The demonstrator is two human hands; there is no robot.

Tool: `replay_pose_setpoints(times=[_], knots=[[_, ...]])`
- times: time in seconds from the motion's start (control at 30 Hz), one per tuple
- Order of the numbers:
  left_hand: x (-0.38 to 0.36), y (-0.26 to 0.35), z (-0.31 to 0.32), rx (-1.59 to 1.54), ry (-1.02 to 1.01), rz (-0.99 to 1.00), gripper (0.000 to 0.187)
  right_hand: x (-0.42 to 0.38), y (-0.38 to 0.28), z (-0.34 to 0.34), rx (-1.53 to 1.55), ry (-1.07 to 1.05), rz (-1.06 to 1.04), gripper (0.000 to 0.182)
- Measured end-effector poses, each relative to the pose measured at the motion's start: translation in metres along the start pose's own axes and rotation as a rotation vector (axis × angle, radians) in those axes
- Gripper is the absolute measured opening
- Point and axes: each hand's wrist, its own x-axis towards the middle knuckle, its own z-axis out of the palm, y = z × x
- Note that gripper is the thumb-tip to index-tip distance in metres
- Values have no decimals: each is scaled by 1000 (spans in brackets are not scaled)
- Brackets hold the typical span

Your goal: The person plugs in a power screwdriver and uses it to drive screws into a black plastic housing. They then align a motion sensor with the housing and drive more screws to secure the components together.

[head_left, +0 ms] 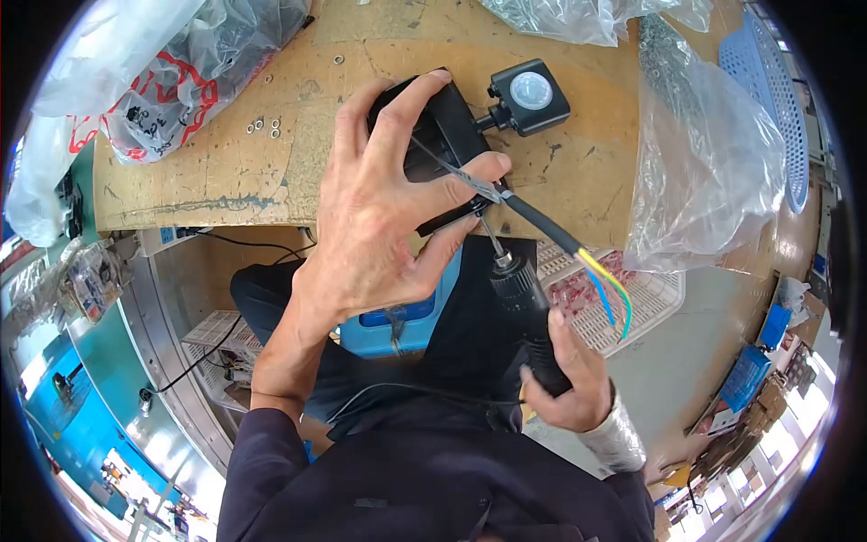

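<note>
My left hand (384, 203) is wrapped over a black housing (456, 113), steadying it at the table's front edge. A black motion sensor (531, 98) with a white domed lens sticks out from the housing's right side. From the housing runs a black cable (546, 224) with bare-ended yellow-green and blue wires; some grey strands pass by my left thumb. Below, my right hand (578, 375) grips a black electric screwdriver (519, 294), its bit pointing up at the housing's lower edge near my left fingertips. The exact contact point of the bit is hard to see.
Several small metal nuts or washers (275, 128) lie on the worn wooden table (226, 181). Plastic bags (172, 95) sit at the left, another clear bag (704, 154) at the right beside a blue basket (768, 99). A white crate (655, 294) with red-and-white small items stands below the edge.
</note>
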Motion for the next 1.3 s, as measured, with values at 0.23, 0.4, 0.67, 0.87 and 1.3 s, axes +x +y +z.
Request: replay_pose_setpoints(times=[0.23,0.4,0.67,0.87,1.3], knots=[[-1,-4,-1,9,4,21,60,3,-22,-29,1178,-196,810,107],[-3,-4,0,5,19,20,59,-8,1,18,354,-29,156,99],[-3,-5,-1,-12,30,16,57,-9,-14,-4,471,-54,281,96],[-3,-7,2,-5,37,4,57,-2,-21,-10,1014,-50,614,104],[-1,-5,1,-6,37,0,59,-12,-6,6,259,-39,203,93]])
